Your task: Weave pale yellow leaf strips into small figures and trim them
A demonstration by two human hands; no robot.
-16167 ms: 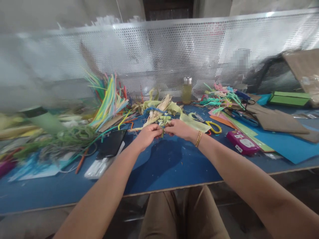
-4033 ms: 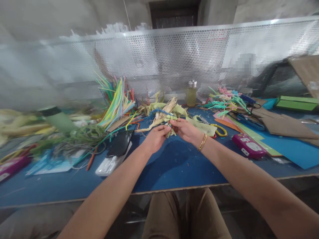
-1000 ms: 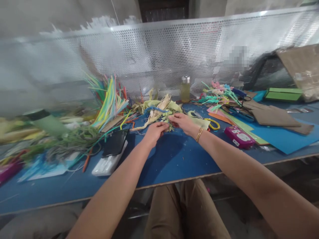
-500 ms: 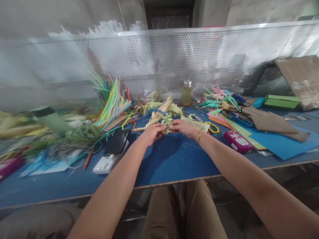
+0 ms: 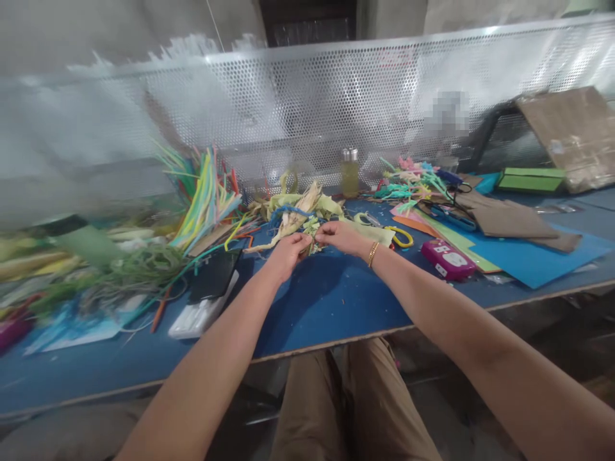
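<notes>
Both hands meet over the blue table, fingertips almost touching. My left hand (image 5: 290,252) is closed in a pinch at the lower left of a small pale-green leafy piece (image 5: 311,226). From the other side my right hand (image 5: 340,235), with a gold bracelet (image 5: 373,254) at the wrist, pinches the same piece. Its exact make is too small to tell. Just behind lies a heap of dry straw-coloured husk-like strips (image 5: 294,221) with a blue strand (image 5: 291,209). A flat pale-green strip (image 5: 375,234) reaches out beside my right hand, near yellow-handled scissors (image 5: 402,237).
Left stand a bundle of coloured pipe cleaners (image 5: 206,198), a black phone (image 5: 214,278) on a white box (image 5: 202,315) and tangled green string (image 5: 144,262). A jar (image 5: 350,173) stands behind. Right are a magenta case (image 5: 448,260), cardboard (image 5: 509,218) and blue paper (image 5: 533,266). A perforated metal screen (image 5: 307,109) borders the back.
The whole view has shifted, so the table's things sit a little further left and mostly higher. Both hands stay together at the leafy piece, their fingers slightly rearranged.
</notes>
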